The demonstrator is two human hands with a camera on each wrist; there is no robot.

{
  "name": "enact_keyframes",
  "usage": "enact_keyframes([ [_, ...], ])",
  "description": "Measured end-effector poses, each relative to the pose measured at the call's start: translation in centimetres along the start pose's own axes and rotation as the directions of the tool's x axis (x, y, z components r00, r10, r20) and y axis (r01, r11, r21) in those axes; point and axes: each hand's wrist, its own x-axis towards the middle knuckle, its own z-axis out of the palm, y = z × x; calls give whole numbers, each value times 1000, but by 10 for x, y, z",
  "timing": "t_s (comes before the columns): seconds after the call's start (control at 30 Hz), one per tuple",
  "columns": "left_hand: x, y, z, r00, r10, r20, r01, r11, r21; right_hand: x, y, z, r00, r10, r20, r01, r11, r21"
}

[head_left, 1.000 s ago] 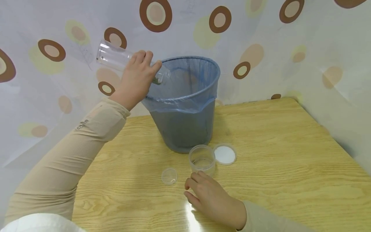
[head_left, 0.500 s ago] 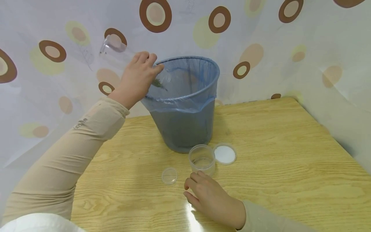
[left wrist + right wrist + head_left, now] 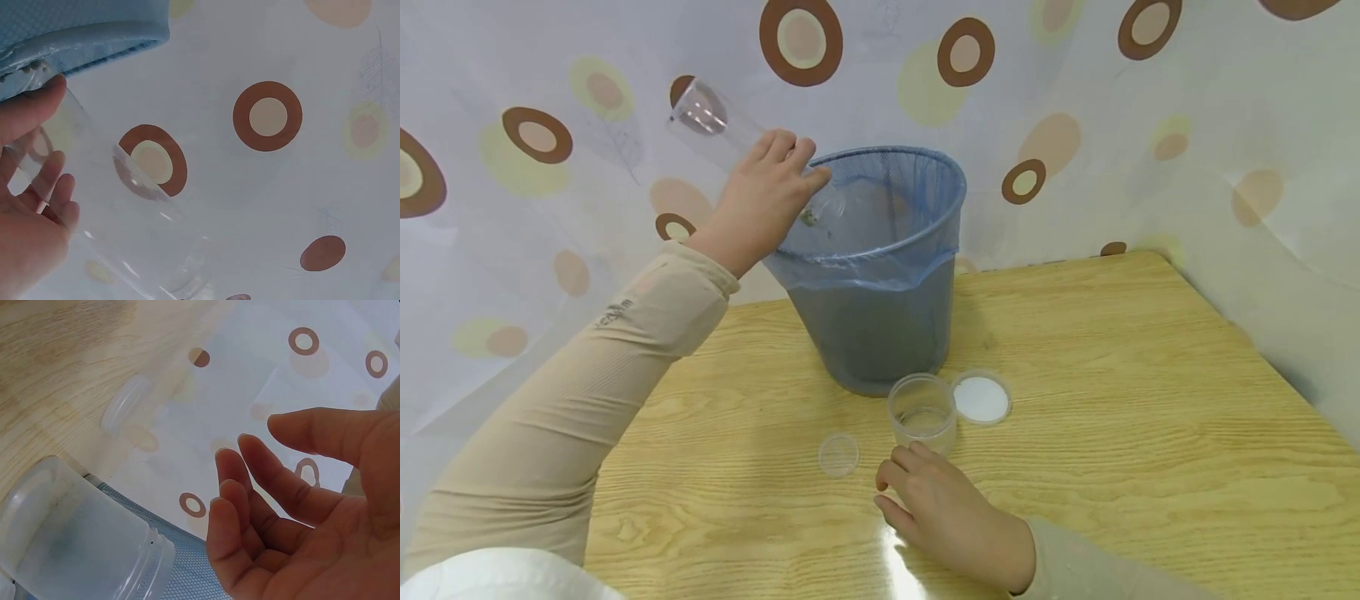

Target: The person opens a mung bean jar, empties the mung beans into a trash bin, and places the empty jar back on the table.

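Observation:
My left hand [image 3: 760,192] grips a clear plastic cylinder [image 3: 703,108], tilted with its base up and its mouth over the bin [image 3: 880,325]. Small dark bits [image 3: 808,218] show near the mouth. In the left wrist view, thumb and fingers wrap the cylinder [image 3: 137,219]. My right hand [image 3: 951,517] stays low over the table, fingers loosely bent and holding nothing. Just beyond it stands an uncapped clear jar [image 3: 922,404]; the right wrist view shows the jar [image 3: 75,531] apart from the fingers.
The mesh bin has a blue plastic liner [image 3: 865,271]. Right of the jar lies a round lid with a white disc [image 3: 981,400]. A small clear lid [image 3: 838,455] lies left of the jar on the wooden table [image 3: 1112,433]. Patterned sheeting [image 3: 880,100] rises behind.
My left hand has tipped the cylinder steeper, its base rising. The green-and-dark matter at its mouth slid out toward the bin, and less shows now. My right hand has hardly moved.

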Motion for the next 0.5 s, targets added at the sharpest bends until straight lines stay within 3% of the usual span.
enact_keyframes([
  [0.27,5,3,2,997,67,46,-73,985,159,0,0,0,1000,-1,11,1,1000,5],
  [0.5,6,4,5,993,102,55,-111,972,205,0,-1,0,1000,8,22,-8,1000,3],
])
